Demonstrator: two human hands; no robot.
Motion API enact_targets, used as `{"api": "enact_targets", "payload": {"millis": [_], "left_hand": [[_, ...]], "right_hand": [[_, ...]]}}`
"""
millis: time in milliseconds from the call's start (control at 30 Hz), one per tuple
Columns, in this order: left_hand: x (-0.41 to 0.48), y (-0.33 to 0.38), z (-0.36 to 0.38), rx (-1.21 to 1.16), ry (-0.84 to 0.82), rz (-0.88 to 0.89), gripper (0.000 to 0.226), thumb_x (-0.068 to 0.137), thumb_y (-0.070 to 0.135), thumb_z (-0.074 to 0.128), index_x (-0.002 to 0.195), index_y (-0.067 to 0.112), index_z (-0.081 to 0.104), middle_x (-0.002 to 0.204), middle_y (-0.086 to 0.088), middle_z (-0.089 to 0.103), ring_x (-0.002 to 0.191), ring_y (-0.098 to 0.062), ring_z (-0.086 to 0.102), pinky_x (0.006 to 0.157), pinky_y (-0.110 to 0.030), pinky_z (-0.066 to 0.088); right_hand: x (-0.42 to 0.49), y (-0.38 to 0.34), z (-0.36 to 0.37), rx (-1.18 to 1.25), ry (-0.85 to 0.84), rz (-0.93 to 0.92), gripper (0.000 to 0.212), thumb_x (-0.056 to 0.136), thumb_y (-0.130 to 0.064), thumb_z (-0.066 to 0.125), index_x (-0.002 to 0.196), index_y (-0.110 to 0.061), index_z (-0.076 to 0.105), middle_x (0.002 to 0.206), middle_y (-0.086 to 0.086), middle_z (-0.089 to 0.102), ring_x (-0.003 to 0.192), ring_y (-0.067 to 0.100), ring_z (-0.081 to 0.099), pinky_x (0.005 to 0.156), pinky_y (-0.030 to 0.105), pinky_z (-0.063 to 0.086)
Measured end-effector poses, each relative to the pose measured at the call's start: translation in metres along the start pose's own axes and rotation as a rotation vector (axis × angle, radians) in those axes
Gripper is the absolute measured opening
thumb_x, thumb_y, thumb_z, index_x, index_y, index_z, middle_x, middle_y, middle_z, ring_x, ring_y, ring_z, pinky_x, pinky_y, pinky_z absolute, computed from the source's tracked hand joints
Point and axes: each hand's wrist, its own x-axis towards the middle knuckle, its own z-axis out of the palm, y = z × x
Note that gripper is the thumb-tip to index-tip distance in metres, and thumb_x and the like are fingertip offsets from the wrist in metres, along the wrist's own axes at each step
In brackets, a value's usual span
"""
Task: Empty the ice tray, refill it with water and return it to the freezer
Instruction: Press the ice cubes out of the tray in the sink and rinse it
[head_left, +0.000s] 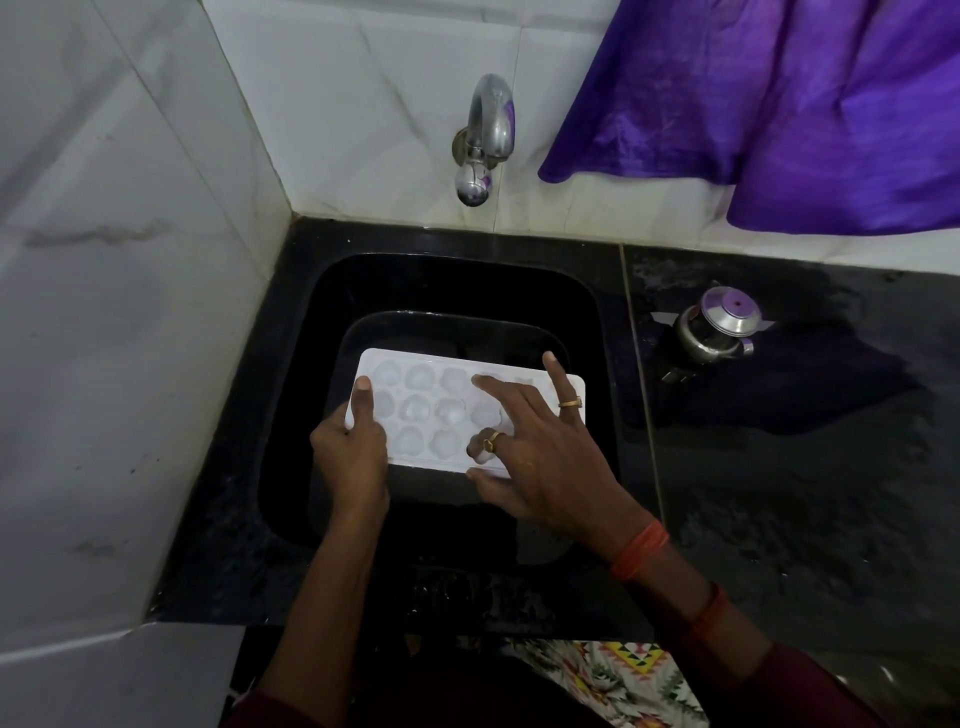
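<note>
Patterned cloth (613, 680) of my clothes shows at the counter's front edge, and from there my forearms reach over the black sink (291, 364) set into the counter's back left corner. My left hand (353, 452) grips the left end of the white ice tray (415, 374), thumb on top and fingers hidden beneath. My right hand (540, 457) lies spread and unclenched over the tray's right half, fingers pressing on the cells and thumb along the near edge. The tray hangs over the middle of the basin, about level; I cannot tell whether it touches anything below, nor whether I am looking at filled cells or their domed undersides. I reckon I am working the ice loose. The risk is in the pressing: with only one hand truly holding, a hard push on the right could tip the tray out of my left grip and drop it into the basin. The plastic looks thin, so bending it too sharply might crack it. Freed cubes could skid over the rim onto the counter (779, 493), which is dark stone and looks wet. A small lidded steel pot (719, 325) stands toward the counter's back edge, right of the sink and well apart from my hands. The tap (485, 135) juts from the white tiled wall (130, 260) above the basin, with no water running. A purple cloth (779, 114) hangs down the wall to the counter's back edge, where splashing at refill could wet it.
</note>
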Motion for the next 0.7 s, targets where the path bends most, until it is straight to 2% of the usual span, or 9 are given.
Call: {"api": "enact_targets", "payload": {"millis": [133, 300, 500, 700], "left_hand": [[-0.0007, 0.0018, 0.0019, 0.009, 0.0, 0.015, 0.04, 0.099, 0.041, 0.06, 0.065, 0.019, 0.057, 0.053, 0.012, 0.051, 0.042, -0.001, 0.051, 0.045, -0.015, 0.042], [0.0012, -0.0001, 0.0016, 0.009, 0.002, -0.002, 0.035, 0.099, 0.042, 0.06, 0.077, 0.015, 0.066, 0.065, 0.007, 0.061, 0.055, -0.005, 0.059, 0.051, -0.019, 0.047], [0.0006, 0.0022, 0.002, 0.016, 0.004, 0.018, 0.038, 0.099, 0.04, 0.06, 0.068, 0.018, 0.06, 0.058, 0.011, 0.057, 0.047, -0.001, 0.055, 0.047, -0.015, 0.044], [0.0018, 0.0027, 0.0019, -0.002, 0.008, 0.006, 0.041, 0.099, 0.04, 0.061, 0.064, 0.019, 0.058, 0.056, 0.01, 0.057, 0.047, -0.003, 0.055, 0.049, -0.018, 0.045]], "right_hand": [[0.0008, 0.0012, 0.0002, -0.007, -0.023, 0.012, 0.031, 0.085, -0.052, 0.052, 0.088, -0.032, 0.076, 0.146, 0.01, 0.052, 0.129, 0.021, 0.054, 0.123, 0.061, 0.004], [0.0012, 0.0025, -0.0001, -0.025, -0.03, 0.019, 0.028, 0.083, -0.054, 0.056, 0.087, -0.034, 0.075, 0.146, 0.009, 0.052, 0.13, 0.021, 0.053, 0.123, 0.062, 0.003], [0.0013, 0.0038, -0.0009, -0.052, -0.008, 0.019, 0.03, 0.084, -0.057, 0.056, 0.088, -0.034, 0.076, 0.143, 0.009, 0.055, 0.127, 0.021, 0.056, 0.123, 0.06, 0.003], [0.0032, 0.0047, -0.0024, -0.054, 0.013, 0.008, 0.031, 0.085, -0.057, 0.056, 0.089, -0.033, 0.076, 0.144, 0.009, 0.054, 0.127, 0.021, 0.056, 0.123, 0.059, -0.001]]}}
